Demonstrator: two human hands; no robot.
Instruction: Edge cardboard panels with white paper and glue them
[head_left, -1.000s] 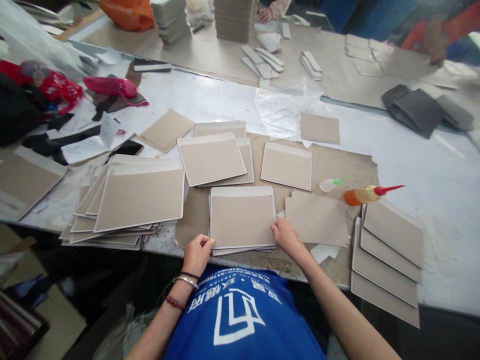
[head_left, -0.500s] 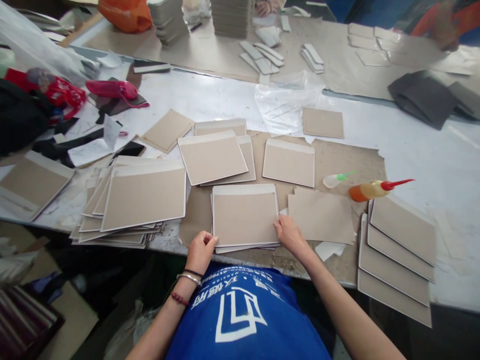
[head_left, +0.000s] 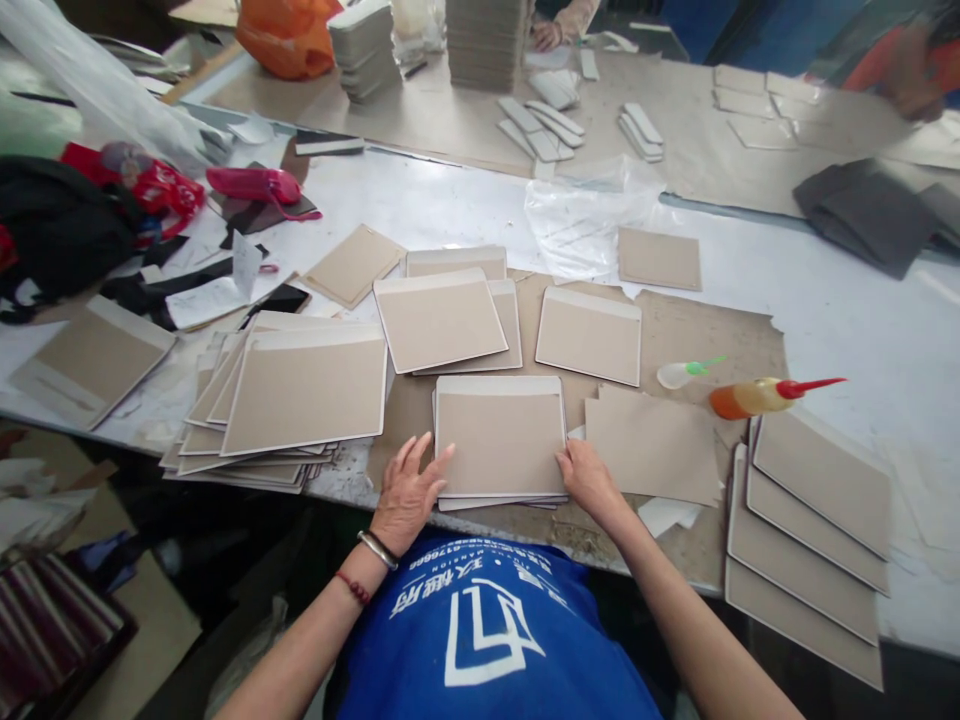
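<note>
Steadying these boards [head_left: 499, 440] well calls for light, even pressure, with my left hand [head_left: 406, 500] spread at one edge and my right hand [head_left: 589, 475] seemingly pinching the other.

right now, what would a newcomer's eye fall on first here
Probably the bright, white-printed blue garment, bottom centre. Above it, the left hand, fingers spread, and the right hand, curled, flank a beige board stack. Right of them is a red-tipped bottle; an orange bag sits at the top left.
</note>
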